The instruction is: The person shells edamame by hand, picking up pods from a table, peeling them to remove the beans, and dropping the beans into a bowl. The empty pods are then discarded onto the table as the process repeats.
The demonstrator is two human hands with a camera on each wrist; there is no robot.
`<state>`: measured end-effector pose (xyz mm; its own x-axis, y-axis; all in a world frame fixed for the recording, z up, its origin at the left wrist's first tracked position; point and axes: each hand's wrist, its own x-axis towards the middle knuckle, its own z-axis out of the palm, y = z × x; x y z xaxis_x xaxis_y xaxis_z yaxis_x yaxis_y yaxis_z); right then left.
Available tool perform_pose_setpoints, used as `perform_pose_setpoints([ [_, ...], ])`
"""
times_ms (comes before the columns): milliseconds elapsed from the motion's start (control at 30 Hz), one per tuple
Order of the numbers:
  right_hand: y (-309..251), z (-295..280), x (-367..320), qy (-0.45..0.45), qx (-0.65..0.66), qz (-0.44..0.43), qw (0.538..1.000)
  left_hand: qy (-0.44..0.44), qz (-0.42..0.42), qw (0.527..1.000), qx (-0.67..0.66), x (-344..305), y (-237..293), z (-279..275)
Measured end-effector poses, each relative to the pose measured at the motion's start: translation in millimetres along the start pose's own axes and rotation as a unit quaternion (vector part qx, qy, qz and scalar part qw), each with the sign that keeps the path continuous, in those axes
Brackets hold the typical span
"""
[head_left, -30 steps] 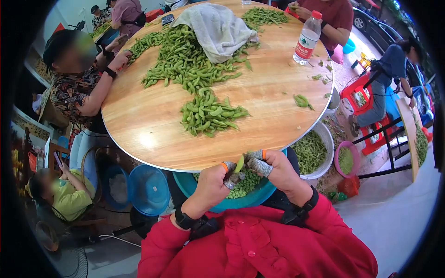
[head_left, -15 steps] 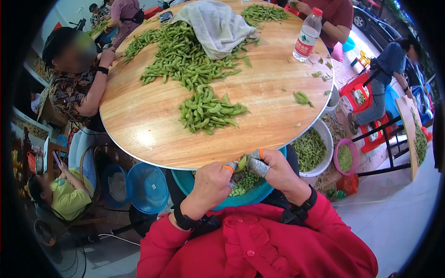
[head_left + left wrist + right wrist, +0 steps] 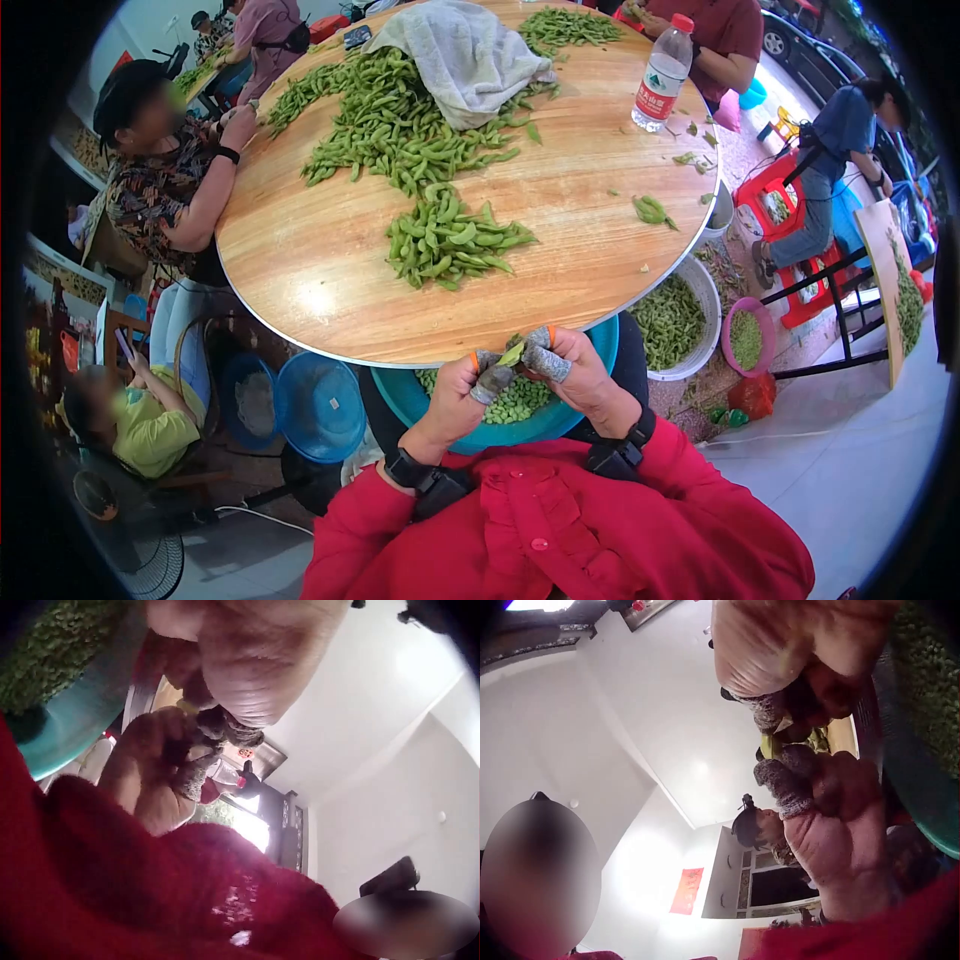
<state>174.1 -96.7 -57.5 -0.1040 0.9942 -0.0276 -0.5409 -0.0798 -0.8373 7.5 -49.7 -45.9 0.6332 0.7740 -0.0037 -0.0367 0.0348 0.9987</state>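
A green edamame pod (image 3: 512,354) is pinched between my two hands, close past the table's near edge. My left hand (image 3: 457,398) grips one end with thumb and fingers. The other end is held by my right hand (image 3: 580,378), its fingers curled. Grey wraps with orange bands cover several fingertips. In the right wrist view the yellow-green pod (image 3: 768,746) shows between the wrapped thumbs. Below the hands stands a teal basin (image 3: 603,345) holding shelled green beans (image 3: 515,402). The curled fingers hide part of the pod.
The round wooden table (image 3: 580,270) bears a large edamame heap (image 3: 385,125), a smaller pile (image 3: 450,240), a grey cloth (image 3: 465,60) and a water bottle (image 3: 663,75). A white tub (image 3: 712,320) of pods stands right; blue basins (image 3: 320,400) stand left. Other people sit around.
Both hands have turned and shifted slightly, the left one with its fingers now more visible. The pod between them has tilted. The beans in the basin show more.
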Motion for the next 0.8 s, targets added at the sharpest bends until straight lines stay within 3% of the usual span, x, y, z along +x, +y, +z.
perform_pose_setpoints([
  [100, -13.6, 4.5, -0.9, 0.024, -0.108, 0.049, 0.993, 0.010, 0.092, 0.969, 0.229, 2.8, 10.7, 3.1],
  [167, -19.2, 7.6, 0.3, 0.039, -0.193, 0.061, 0.978, 0.014, 0.034, 0.989, 0.143, 1.7, 7.7, 2.6],
  [200, -18.5, 8.9, 1.1, 0.026, -0.184, 0.020, 0.982, 0.016, 0.005, 0.995, 0.100, 1.4, 6.0, 2.2],
  [233, -16.7, 10.7, 2.0, 0.013, -0.174, -0.021, 0.984, 0.028, -0.049, 0.998, -0.028, 1.5, 4.8, 2.4],
  [300, -15.2, 12.3, 2.9, 0.001, -0.149, -0.065, 0.987, 0.049, -0.152, 0.946, -0.281, 2.5, 3.4, 3.0],
  [367, -13.3, 13.5, 2.1, 0.001, -0.116, -0.068, 0.991, 0.005, -0.188, 0.931, -0.312, 5.3, 6.5, -4.8],
  [400, -11.3, 12.3, 0.6, 0.015, -0.176, -0.060, 0.982, -0.018, -0.206, 0.922, -0.326, 7.0, 7.8, -7.5],
  [467, -7.9, 7.7, -2.0, 0.045, -0.293, -0.045, 0.954, 0.004, -0.117, 0.988, -0.102, 6.3, 5.7, 0.2],
  [500, -11.2, 10.0, -2.7, 0.043, -0.336, -0.062, 0.939, 0.016, -0.071, 0.997, 0.011, 4.7, 4.6, 3.4],
  [600, -29.2, 21.0, -3.2, 0.030, -0.423, -0.117, 0.898, 0.008, -0.027, 1.000, 0.013, 4.3, 7.9, 3.8],
  [700, -35.8, 22.4, -5.5, 0.013, -0.442, -0.167, 0.881, -0.011, -0.064, 0.998, 0.008, 2.6, 15.2, 4.9],
  [800, -33.8, 20.5, -6.0, -0.003, -0.492, -0.198, 0.848, -0.003, -0.005, 0.999, 0.040, 2.8, 12.0, 6.3],
])
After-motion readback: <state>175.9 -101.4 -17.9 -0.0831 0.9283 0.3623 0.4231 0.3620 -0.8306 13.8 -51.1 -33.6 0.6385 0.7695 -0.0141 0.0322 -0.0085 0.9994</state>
